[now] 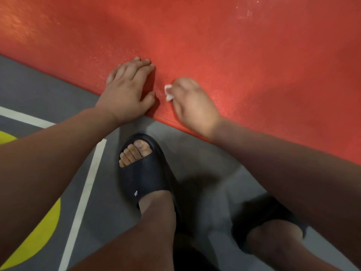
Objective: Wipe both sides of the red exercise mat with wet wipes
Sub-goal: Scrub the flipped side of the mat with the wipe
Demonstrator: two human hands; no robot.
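While the left hand [130, 90] lies flat, grip apart, at the near edge of the red exercise mat [254, 55], likely pinning it to the floor [195, 153], the right hand [192, 106] clamps a wet wipe [168, 92] onto it just beside; probably mid-scrub.

The scene is dimly lit; a pale glare is seen far left on the red exercise mat [214, 45]. The right hand [193, 106] is smeared by motion blur. Dark shadows are cast on the grey floor [205, 153].
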